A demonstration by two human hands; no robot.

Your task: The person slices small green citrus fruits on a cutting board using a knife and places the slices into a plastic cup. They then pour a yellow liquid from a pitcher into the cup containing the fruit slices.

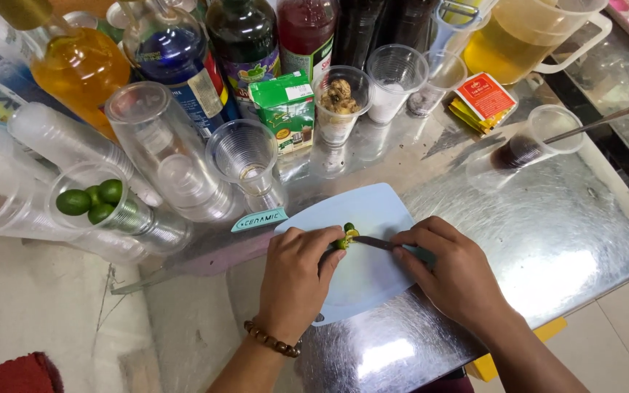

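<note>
My left hand [296,280] rests on a pale blue cutting board [362,284] and pinches a small green citrus fruit [346,237] against it. My right hand [449,269] grips a small knife [373,242] by the handle, its dark blade lying across the fruit. The fruit shows a yellowish cut face beside the blade. A bead bracelet circles my left wrist.
A plastic cup lying on its side holds three small green limes [92,201]. Stacks of clear plastic cups [161,156], syrup bottles [245,40], a green carton [285,109], a pitcher of yellow liquid [525,33] and a cup of dark liquid with a spoon [529,145] crowd the metal table [576,225].
</note>
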